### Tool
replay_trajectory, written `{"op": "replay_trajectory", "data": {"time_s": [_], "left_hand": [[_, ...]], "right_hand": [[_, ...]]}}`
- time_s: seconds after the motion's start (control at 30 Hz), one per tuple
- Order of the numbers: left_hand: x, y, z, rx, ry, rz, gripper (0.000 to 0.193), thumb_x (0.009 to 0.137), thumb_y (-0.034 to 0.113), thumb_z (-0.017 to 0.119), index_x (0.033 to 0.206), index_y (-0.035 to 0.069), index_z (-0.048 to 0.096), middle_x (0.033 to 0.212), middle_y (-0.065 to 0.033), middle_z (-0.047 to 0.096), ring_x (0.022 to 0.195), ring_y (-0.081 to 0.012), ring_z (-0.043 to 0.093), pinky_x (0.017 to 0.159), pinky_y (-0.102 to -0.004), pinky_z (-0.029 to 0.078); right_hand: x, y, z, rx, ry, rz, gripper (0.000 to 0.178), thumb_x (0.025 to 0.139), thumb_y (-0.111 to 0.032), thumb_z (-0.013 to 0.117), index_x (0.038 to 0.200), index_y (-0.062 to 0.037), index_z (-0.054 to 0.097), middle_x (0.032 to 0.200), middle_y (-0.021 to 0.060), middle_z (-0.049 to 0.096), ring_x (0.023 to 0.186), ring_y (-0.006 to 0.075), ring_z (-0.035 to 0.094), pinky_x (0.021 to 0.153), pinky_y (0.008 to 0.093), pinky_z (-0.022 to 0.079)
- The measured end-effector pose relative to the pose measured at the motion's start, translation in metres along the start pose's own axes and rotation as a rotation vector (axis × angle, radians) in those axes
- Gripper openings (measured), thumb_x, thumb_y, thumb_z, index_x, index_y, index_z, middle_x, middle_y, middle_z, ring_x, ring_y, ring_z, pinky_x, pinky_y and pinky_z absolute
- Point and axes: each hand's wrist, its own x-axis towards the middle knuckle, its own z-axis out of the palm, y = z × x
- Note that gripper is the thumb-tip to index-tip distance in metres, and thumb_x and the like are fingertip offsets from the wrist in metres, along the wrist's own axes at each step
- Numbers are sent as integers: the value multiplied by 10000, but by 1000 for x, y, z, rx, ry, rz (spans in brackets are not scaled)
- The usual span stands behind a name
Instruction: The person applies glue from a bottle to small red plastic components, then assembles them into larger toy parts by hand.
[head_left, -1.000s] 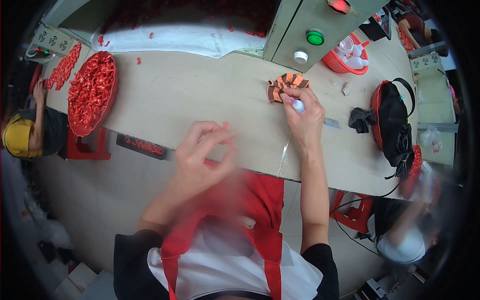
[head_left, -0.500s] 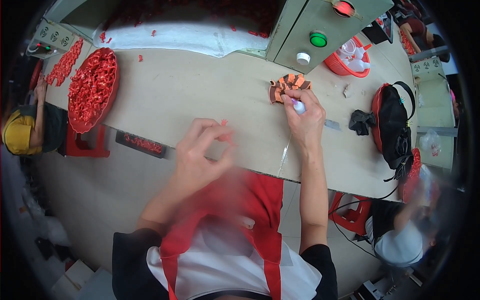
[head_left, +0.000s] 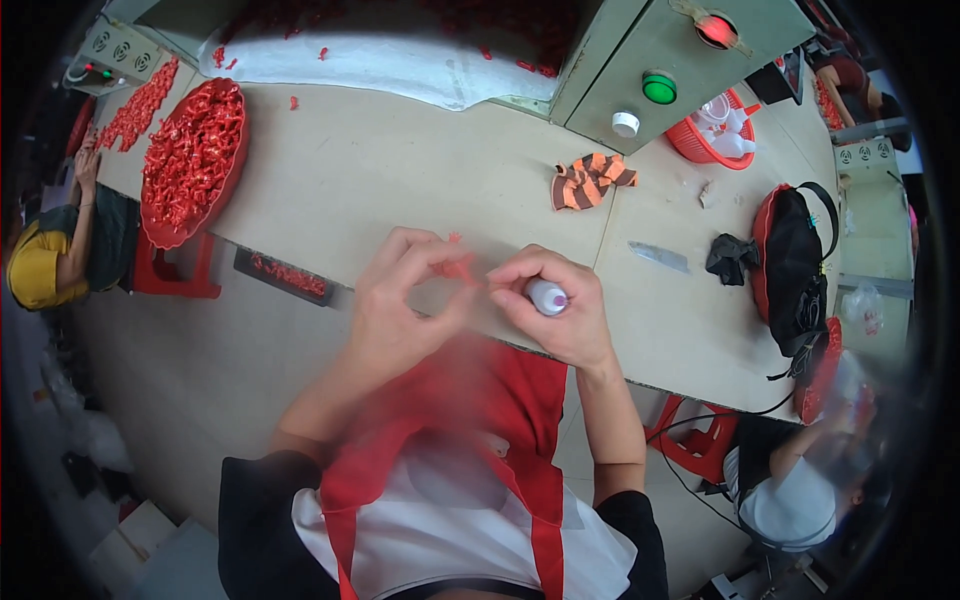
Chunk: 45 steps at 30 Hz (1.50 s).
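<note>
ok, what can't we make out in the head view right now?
All head view:
white bottle: full shape, wrapped by right hand
small red piece: details, tiny, partly behind left hand
cabinet: top, cut off by upper edge; interior dark
co-worker, lower right: hands blurred

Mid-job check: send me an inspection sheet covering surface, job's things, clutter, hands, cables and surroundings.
Surface: pale table, a stray piece near its far edge.
Job's things: red part and bottle in hand; basin heaped with red pieces.
Clutter: striped cloth, clear strip, black cloth, bag, basket of containers.
Hands: left hand pinches the red part; right hand grips the bottle close by; whether bottle and part touch is unclear.
Cables: black cable at the table's near right edge.
Surroundings: cabinet at the far side; one person at left, another at lower right.
</note>
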Motion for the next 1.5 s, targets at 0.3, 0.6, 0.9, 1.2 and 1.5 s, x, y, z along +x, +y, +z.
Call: {"op": "replay_trajectory", "data": {"time_s": [0.3,0.6,0.9,1.2,1.5], "left_hand": [[-1,7,1,11,-59,-35,354,723,-127,589,1058,-13,574,984,-112,530,882,-203,623,803,-282,537],[-1,13,2,43,-69,-55,289,734,-94,618,1012,-28,575,974,-110,568,862,-181,632,759,-270,548],[-2,10,-1,72,12,-15,271,734,-76,632,992,-10,587,960,-118,591,837,-186,643,736,-277,555],[35,-32,-68,559,281,183,217,724,11,638,937,50,622,859,-113,602,745,-237,618,631,-309,506],[121,-105,-240,1174,482,-11,204,701,50,627,905,40,637,891,-183,569,779,-338,595,684,-414,499]], "right_hand": [[-4,7,5,-38,96,6,109,725,19,647,826,-16,625,763,54,609,670,131,578,599,246,454],[-8,10,5,-66,140,6,111,723,16,652,827,-17,630,761,53,608,663,131,572,597,241,447],[-1,14,8,-55,147,-13,113,730,10,656,835,-22,629,765,53,613,671,119,570,611,237,446],[2,13,20,71,248,225,189,768,1,643,949,-10,591,754,14,592,692,52,527,632,199,432],[0,23,10,-37,176,256,126,783,-63,646,890,-6,614,744,-1,587,685,57,517,635,194,419]]}}
